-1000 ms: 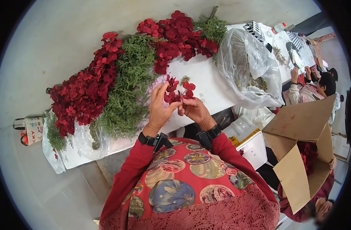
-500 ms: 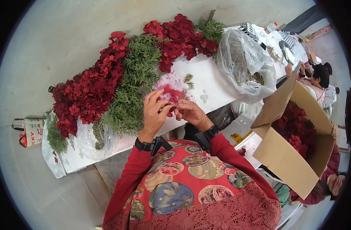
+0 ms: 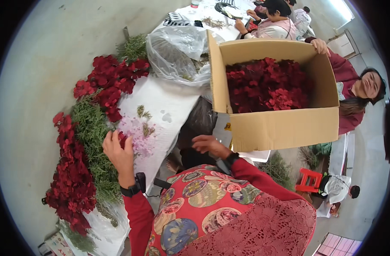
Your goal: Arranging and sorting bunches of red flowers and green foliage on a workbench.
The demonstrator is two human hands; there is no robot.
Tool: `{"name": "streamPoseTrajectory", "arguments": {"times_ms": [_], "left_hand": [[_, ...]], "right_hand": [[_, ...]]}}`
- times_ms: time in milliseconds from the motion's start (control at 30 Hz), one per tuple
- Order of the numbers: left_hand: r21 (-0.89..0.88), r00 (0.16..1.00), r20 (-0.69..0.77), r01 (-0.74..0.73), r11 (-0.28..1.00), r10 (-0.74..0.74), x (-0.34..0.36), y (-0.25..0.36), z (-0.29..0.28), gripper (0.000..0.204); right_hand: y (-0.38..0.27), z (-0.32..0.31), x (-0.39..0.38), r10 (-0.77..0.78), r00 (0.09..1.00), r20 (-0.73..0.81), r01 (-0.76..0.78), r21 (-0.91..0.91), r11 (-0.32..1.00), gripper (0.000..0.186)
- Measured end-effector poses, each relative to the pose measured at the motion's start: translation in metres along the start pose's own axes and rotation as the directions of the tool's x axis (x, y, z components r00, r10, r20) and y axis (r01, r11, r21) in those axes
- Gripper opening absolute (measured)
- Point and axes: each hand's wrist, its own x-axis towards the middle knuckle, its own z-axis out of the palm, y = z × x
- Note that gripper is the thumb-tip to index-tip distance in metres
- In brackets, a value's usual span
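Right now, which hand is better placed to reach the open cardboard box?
Probably the right hand: nearer the cardboard box, nothing visibly held; the left hand is farther, at a red flower.

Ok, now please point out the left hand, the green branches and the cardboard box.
Left hand [image 3: 120, 157]: head view, on the back of the hand.
Green branches [image 3: 94, 147]: head view, middle of the leafy pile.
Cardboard box [image 3: 284, 130]: head view, its lower panel.
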Motion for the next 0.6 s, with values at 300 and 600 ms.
{"name": "streamPoseTrajectory", "arguments": {"times_ms": [300, 600], "left_hand": [[-0.918, 0.642, 0.127, -0.213, 0.335, 0.756, 0.008, 0.264, 0.008, 0.094], [-0.490, 0.741, 0.199, -0.492, 0.720, 0.642, -0.051, 0.335, 0.108, 0.098]], "right_hand": [[0.084, -0.163, -0.123, 0.024, 0.844, -0.536, 0.193, 0.345, 0.918, 0.039], [0.067, -0.243, -0.080, 0.078, 0.787, -0.612, 0.119, 0.274, 0.954, 0.041]]}}
